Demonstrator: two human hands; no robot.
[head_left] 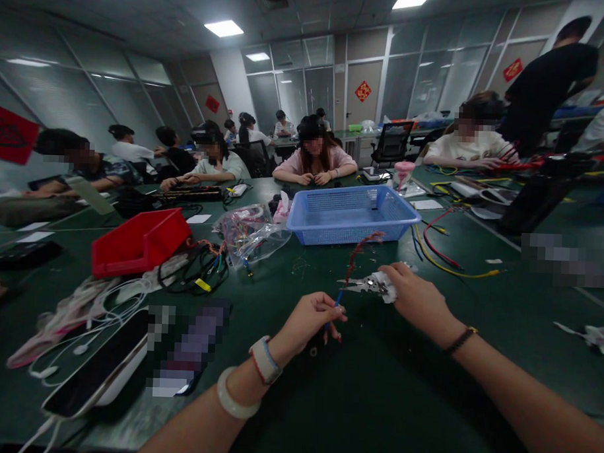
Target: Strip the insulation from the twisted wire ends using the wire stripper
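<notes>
Between thumb and fingers, my left hand (pixel 309 316) pinches a short blue wire (pixel 339 297) that points upward. Reddish-brown copper strands (pixel 353 260) rise from the wire's upper end and bend to the right. My right hand (pixel 416 296) is closed around the handles of wire strippers (pixel 367 283), which have something white wrapped about the grip. The metal jaws point left and meet the wire where the blue covering and the copper come together. Whether the jaws are fully closed is too small to tell.
Beyond my hands stands a blue basket (pixel 351 238). To its left are a clear plastic bag (pixel 252 235) with wires and a red bin (pixel 140 244). Phones, white earphones (pixel 82 348) and cloth lie at left. Coloured cables (pixel 444 261) and a black bottle (pixel 541 195) are at right. Several people sit around.
</notes>
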